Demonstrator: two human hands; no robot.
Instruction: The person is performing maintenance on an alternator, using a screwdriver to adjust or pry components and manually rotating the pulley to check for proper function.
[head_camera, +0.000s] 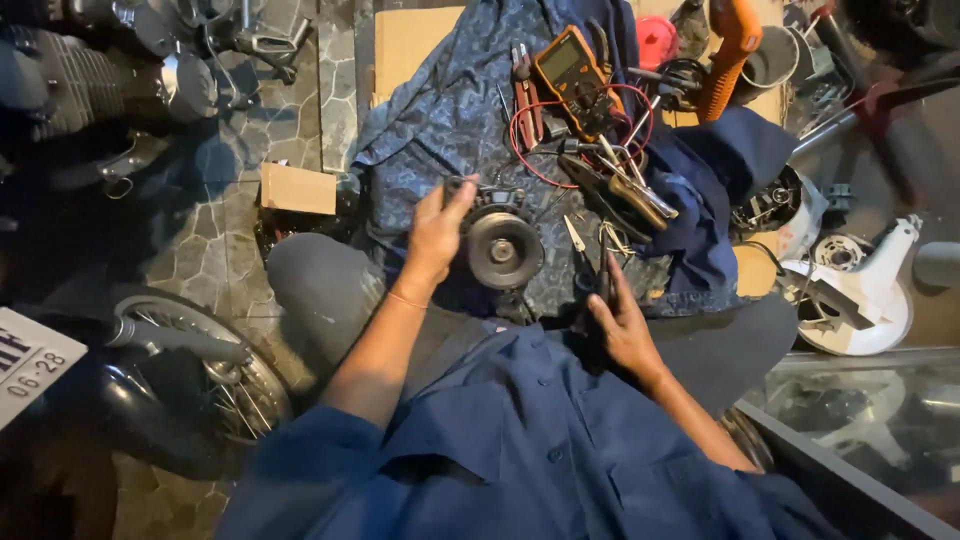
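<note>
I sit on the floor in a blue shirt with a blue patterned cloth (440, 110) spread in front of me. My left hand (437, 232) grips the side of a round dark metal motor part with a pulley face (500, 245), which stands on the cloth between my knees. My right hand (622, 322) rests lower right, fingers closed around a thin dark tool (604, 270) that points up toward the part. Small pliers (575, 235) lie just right of the part.
An orange multimeter (572, 68) with red leads, red-handled pliers (524, 95) and other hand tools lie on the cloth ahead. A cardboard box (298, 188) sits left. A spoked wheel (215, 370) is at lower left, a white fan housing (860, 295) at right, engine parts at top left.
</note>
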